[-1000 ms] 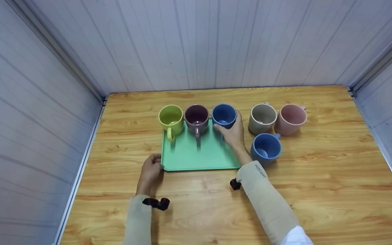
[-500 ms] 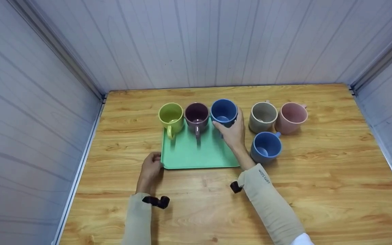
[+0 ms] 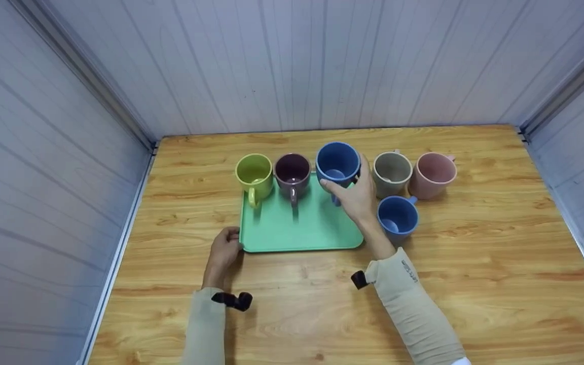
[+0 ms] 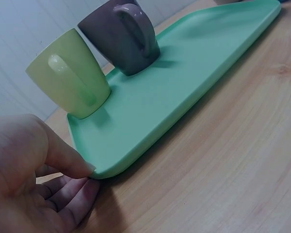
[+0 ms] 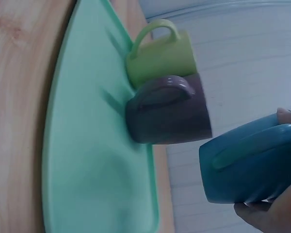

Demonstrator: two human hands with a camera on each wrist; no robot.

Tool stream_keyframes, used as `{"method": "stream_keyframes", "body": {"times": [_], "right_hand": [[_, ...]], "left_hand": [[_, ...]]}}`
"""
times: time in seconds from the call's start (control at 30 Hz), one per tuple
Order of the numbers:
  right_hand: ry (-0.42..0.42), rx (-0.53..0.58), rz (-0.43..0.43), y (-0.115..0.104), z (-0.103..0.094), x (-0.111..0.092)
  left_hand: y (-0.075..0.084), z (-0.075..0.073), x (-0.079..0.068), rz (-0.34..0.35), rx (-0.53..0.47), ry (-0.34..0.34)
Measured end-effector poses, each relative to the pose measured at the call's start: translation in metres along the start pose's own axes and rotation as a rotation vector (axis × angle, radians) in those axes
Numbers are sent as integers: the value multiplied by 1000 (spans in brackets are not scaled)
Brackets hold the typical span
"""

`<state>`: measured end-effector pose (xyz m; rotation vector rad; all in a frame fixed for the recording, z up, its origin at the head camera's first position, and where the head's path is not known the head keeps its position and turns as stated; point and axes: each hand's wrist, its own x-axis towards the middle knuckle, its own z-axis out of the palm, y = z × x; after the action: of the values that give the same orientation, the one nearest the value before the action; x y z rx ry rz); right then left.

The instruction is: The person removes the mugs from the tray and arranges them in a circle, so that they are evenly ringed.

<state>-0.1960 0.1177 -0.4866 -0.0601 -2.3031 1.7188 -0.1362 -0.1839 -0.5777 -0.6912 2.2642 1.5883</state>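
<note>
My right hand (image 3: 358,197) grips a dark blue mug (image 3: 337,161) around its side, its handle toward me. In the right wrist view the blue mug (image 5: 252,162) hangs raised above the tray surface. At the near left corner of the green tray (image 3: 297,233), my left hand (image 3: 225,248) pinches the rim; thumb and fingers show at that corner in the left wrist view. A yellow-green mug (image 3: 254,175) and a dark purple mug (image 3: 293,175) stand upright along the tray's far edge, handles facing me.
To the right of the tray stand a grey-beige mug (image 3: 392,175), a pink mug (image 3: 433,176) and a second blue mug (image 3: 397,218), close together. White panel walls (image 3: 292,66) enclose the wooden table (image 3: 292,304) at the back and sides.
The right hand has lifted the dark blue mug off the tray's far right corner and shifted it slightly right. The left hand stays at the tray corner.
</note>
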Motion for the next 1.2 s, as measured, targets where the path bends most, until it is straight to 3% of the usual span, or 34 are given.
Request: {"method": "stream_keyframes", "body": {"times": [0.37,0.6,1.2], "right_hand": [[-81,51,-20,-30,-39,-9],[-65,50,-6,-58,-64,-20],[3,61,1,-41,-110,-27]], "left_hand": [[0,-1,-2,15,6,-8],[-2,-2,-2,13,10,-14],[-2,0,-3,45,25,-1]]}}
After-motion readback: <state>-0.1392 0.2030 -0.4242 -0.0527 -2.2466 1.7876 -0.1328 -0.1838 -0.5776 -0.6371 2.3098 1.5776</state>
